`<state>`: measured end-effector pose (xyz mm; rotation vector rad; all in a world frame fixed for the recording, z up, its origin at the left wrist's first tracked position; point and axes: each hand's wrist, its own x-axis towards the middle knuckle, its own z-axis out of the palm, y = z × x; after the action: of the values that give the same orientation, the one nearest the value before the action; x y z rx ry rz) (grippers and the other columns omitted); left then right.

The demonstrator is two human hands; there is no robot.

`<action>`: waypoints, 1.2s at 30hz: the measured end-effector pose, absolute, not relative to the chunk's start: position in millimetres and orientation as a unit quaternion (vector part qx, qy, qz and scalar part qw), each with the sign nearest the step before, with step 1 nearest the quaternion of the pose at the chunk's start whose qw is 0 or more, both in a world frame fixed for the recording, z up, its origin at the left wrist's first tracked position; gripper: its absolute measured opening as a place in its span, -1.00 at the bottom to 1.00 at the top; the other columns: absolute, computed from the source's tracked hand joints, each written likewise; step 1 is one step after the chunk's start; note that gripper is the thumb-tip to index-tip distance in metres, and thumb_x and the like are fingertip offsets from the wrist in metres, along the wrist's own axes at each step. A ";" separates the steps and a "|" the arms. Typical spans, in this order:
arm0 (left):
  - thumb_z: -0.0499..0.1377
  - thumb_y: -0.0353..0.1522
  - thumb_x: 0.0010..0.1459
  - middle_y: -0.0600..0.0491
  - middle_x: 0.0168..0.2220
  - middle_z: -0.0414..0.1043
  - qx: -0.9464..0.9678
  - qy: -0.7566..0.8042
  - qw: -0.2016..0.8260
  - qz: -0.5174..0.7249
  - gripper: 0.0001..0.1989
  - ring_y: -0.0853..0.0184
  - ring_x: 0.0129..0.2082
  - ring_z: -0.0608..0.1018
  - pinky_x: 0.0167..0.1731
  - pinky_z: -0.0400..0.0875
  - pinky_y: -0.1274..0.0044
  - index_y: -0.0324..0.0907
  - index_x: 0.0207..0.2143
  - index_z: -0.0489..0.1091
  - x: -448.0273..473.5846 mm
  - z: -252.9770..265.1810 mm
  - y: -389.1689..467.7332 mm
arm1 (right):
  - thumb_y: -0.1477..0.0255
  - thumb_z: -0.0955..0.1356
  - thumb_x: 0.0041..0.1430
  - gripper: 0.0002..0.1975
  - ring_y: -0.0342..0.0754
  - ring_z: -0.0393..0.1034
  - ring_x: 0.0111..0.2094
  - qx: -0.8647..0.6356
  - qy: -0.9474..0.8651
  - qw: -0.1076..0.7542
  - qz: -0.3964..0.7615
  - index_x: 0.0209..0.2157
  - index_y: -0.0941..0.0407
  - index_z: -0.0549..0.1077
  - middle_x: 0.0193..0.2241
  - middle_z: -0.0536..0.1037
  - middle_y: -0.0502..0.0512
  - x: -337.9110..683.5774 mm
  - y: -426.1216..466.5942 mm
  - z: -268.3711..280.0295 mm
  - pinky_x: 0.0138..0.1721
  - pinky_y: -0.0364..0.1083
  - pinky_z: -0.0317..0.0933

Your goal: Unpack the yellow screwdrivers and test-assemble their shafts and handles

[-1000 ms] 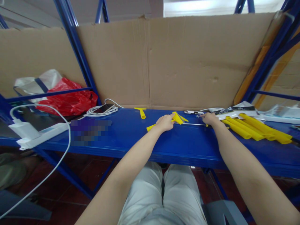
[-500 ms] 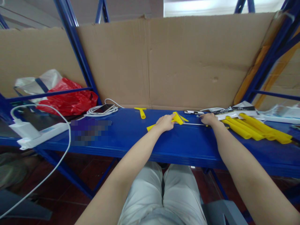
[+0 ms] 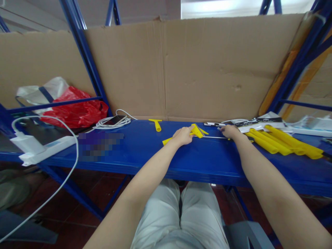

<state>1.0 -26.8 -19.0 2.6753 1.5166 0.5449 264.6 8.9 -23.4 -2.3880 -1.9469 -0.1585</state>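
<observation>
My left hand (image 3: 183, 135) is closed around a yellow scraper (image 3: 198, 131) with a wide flat head; its handle (image 3: 166, 141) sticks out on the left under the wrist. To the right, my right hand (image 3: 230, 131) is palm down with curled fingers, its fingertips down at some tiny pieces on the tabletop. Beneath this hand runs a screwdriver with a thin metal shaft (image 3: 214, 137) pointing at the scraper head. Part of its yellow and black handle (image 3: 250, 139) shows past the wrist. Whether the fingers pinch a tiny piece is hidden.
Another yellow T-shaped piece (image 3: 157, 125) lies on the blue table (image 3: 140, 145). Several yellow tubes (image 3: 282, 141) and plastic packets (image 3: 264, 121) lie at right. At left are a coiled white cable (image 3: 109, 122), a power strip (image 3: 52, 148) and a red bag (image 3: 77, 107). Cardboard (image 3: 197, 69) stands behind.
My right hand's fingertips have shifted very slightly left over the tiny pieces. My left hand and the scraper have stayed in place.
</observation>
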 end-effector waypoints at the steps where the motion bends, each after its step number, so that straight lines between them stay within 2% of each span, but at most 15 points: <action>1: 0.07 -0.29 0.19 -0.11 0.05 0.40 0.856 0.486 0.011 0.175 -0.47 0.14 0.03 0.46 -0.05 0.34 0.43 -0.12 0.21 0.18 0.9 -18.9 -27.0 | 0.52 0.26 0.07 -0.59 0.09 0.38 -0.02 -0.770 -0.635 0.032 -0.054 -0.04 0.06 0.51 -0.07 0.51 0.20 264.6 9.5 -23.4 -0.03 -0.02 0.23; 6: 0.09 -0.29 0.19 -0.10 0.04 0.41 0.854 0.490 0.016 0.175 -0.47 0.15 0.02 0.46 -0.04 0.33 0.44 -0.10 0.22 0.17 1.1 -18.2 -27.8 | 0.53 0.26 0.08 -0.72 0.06 0.46 -0.15 -0.767 -0.636 0.045 -0.074 -0.22 0.13 0.56 -0.23 0.57 0.22 263.4 9.6 -24.2 -0.16 -0.10 0.27; 11: 0.08 -0.27 0.19 -0.10 0.03 0.42 0.854 0.492 0.012 0.170 -0.47 0.14 0.01 0.47 -0.06 0.35 0.43 -0.10 0.22 0.17 1.6 -18.0 -27.7 | 0.55 0.23 0.10 -0.73 0.12 0.47 -0.16 -0.764 -0.641 0.004 -0.072 -0.29 0.20 0.56 -0.26 0.57 0.33 261.3 6.1 -23.0 -0.17 -0.05 0.27; 17: 0.08 -0.28 0.19 -0.11 0.04 0.41 0.857 0.486 0.010 0.173 -0.47 0.13 0.02 0.47 -0.05 0.35 0.42 -0.12 0.21 0.17 1.2 -18.6 -27.7 | 0.61 0.20 0.10 -0.69 0.10 0.46 -0.14 -0.768 -0.638 -0.015 -0.054 -0.22 0.25 0.53 -0.24 0.56 0.35 256.3 2.2 -20.2 -0.18 -0.09 0.26; 22: 0.08 -0.28 0.19 -0.11 0.06 0.40 0.857 0.485 0.014 0.172 -0.48 0.15 0.04 0.45 -0.03 0.33 0.43 -0.11 0.21 0.18 1.2 -18.8 -27.1 | 0.58 0.21 0.11 -0.70 0.09 0.47 -0.17 -0.775 -0.628 0.025 -0.067 -0.16 0.26 0.48 -0.26 0.56 0.35 252.2 -2.7 -17.9 -0.22 -0.10 0.26; 29: 0.08 -0.29 0.19 -0.11 0.07 0.39 0.859 0.481 0.017 0.178 -0.47 0.14 0.04 0.45 -0.02 0.33 0.42 -0.12 0.21 0.18 0.5 -18.2 -28.0 | 0.52 0.25 0.10 -0.80 0.01 0.47 -0.24 -0.753 -0.645 0.117 -0.061 -0.33 0.15 0.51 -0.29 0.58 0.22 248.0 -0.4 -16.1 -0.27 -0.16 0.26; 36: 0.09 -0.37 0.17 -0.07 0.12 0.33 0.864 0.441 0.066 0.232 -0.47 0.22 0.12 0.38 0.06 0.27 0.46 -0.17 0.21 0.19 -1.7 -17.8 -20.7 | 0.52 0.30 0.05 -0.87 -0.05 0.45 -0.31 -0.698 -0.674 0.241 -0.014 -0.39 0.17 0.50 -0.37 0.57 0.15 235.1 2.2 -12.1 -0.26 -0.17 0.26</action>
<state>-1.7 -20.7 -17.8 2.6071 1.3300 0.6999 235.1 2.2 -12.1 -1.9080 -1.8443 -0.0386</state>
